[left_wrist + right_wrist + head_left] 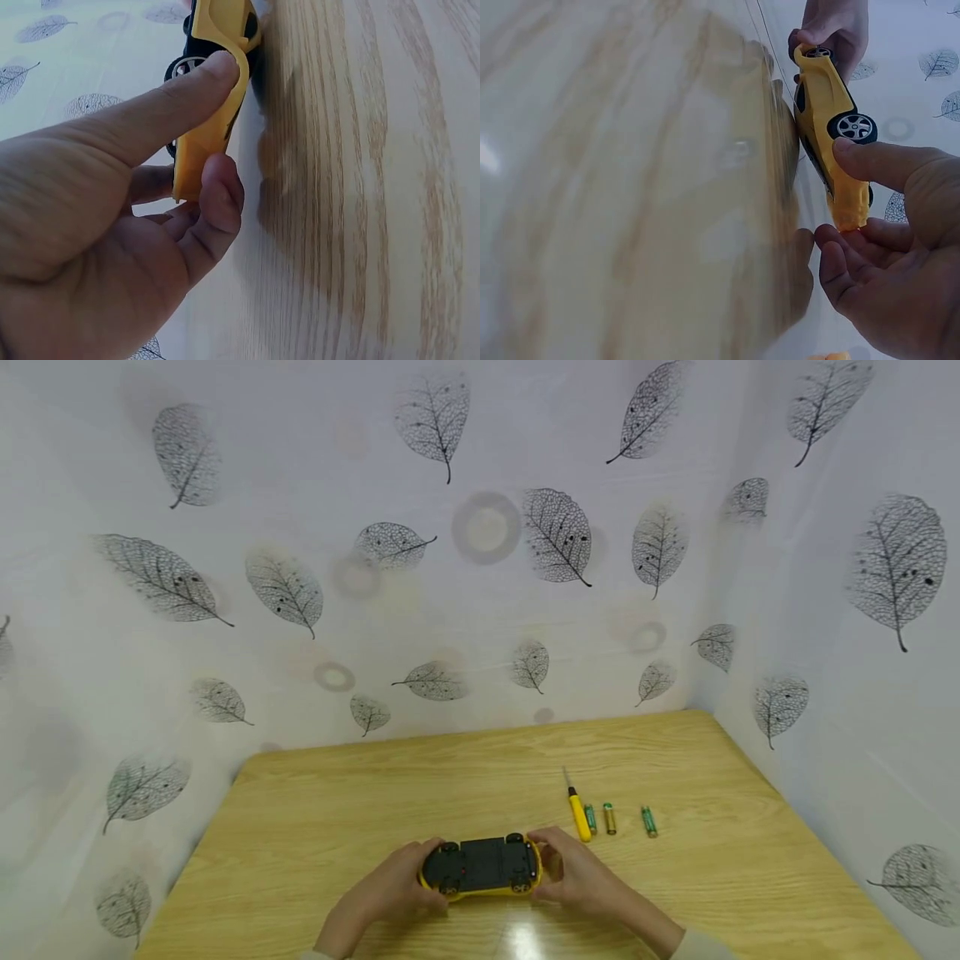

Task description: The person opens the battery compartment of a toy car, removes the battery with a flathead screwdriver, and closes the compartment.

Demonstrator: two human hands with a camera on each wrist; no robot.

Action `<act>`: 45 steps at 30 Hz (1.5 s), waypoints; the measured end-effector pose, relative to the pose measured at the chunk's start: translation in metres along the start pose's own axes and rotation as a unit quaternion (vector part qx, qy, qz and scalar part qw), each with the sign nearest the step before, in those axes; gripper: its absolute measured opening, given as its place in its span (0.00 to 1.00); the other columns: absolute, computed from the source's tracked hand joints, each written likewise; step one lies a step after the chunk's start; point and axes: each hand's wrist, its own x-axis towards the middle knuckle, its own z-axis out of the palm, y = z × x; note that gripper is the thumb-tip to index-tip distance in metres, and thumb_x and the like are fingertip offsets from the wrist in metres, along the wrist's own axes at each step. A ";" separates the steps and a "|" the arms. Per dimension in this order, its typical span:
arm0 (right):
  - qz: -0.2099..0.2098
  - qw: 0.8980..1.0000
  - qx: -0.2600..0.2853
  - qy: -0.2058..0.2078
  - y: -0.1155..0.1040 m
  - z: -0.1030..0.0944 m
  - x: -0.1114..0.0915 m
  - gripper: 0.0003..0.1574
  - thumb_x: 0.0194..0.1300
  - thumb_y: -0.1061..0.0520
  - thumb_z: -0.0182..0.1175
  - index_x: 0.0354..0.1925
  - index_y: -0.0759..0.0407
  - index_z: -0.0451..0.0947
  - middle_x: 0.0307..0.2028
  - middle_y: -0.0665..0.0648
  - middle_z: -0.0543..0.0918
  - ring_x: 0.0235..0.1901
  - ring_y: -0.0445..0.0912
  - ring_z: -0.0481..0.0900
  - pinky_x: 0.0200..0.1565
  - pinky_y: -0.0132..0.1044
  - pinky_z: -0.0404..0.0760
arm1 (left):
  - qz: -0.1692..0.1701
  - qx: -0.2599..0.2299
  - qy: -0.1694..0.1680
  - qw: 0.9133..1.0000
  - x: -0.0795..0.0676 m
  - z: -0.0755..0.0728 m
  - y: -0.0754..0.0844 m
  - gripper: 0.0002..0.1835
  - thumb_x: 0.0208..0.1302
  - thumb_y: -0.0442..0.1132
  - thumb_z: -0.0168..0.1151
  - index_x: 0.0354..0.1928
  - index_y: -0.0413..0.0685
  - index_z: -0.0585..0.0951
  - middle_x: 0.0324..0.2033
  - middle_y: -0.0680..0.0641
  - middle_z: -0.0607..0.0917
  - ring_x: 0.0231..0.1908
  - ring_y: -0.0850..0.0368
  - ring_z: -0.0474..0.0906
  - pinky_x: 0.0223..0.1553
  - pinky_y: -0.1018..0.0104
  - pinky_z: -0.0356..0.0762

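A yellow toy car (483, 865) is upside down in the head view, its black underside and wheels facing up. My left hand (395, 885) grips the car's left end; in the left wrist view its thumb (217, 67) lies against the yellow side by a wheel. The right hand (576, 874) holds the opposite end, with the thumb (847, 150) beside a silver-spoked wheel (853, 128) in the right wrist view. Its other fingers curl under that end of the car.
Beyond the right hand lies a screwdriver (578, 814) with a yellow handle. Three batteries lie to its right: a green one (591, 818) against it, a gold-and-green one (609, 818) and another green one (648, 821). A leaf-patterned cloth (480, 610) surrounds the wooden table (337, 793).
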 end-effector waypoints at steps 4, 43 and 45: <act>0.000 1.000 0.002 -0.003 -0.002 -0.001 0.000 0.46 0.55 0.57 0.79 0.67 0.64 0.71 0.55 0.56 0.77 0.48 0.46 0.77 0.48 0.39 0.79 | -0.010 -0.006 -0.009 1.000 -0.001 -0.003 0.003 0.47 0.55 0.47 0.82 0.73 0.38 0.70 0.52 0.40 0.79 0.49 0.47 0.77 0.52 0.45 0.76; 0.102 0.986 0.121 -0.057 -0.003 -0.010 0.016 0.38 0.77 0.45 0.56 0.70 0.72 0.69 0.38 0.57 0.84 0.38 0.50 0.80 0.41 0.41 0.77 | -0.002 -0.060 0.039 0.997 -0.004 -0.005 -0.009 0.34 0.79 0.57 0.53 0.64 0.29 0.77 0.52 0.38 0.81 0.52 0.42 0.79 0.52 0.42 0.77; 0.103 0.986 0.124 -0.051 -0.002 -0.010 0.018 0.36 0.78 0.45 0.55 0.69 0.71 0.71 0.35 0.58 0.84 0.35 0.49 0.80 0.37 0.39 0.76 | -0.002 -0.070 0.049 0.996 -0.002 -0.004 -0.009 0.30 0.79 0.57 0.53 0.60 0.35 0.81 0.51 0.40 0.82 0.48 0.44 0.81 0.50 0.44 0.78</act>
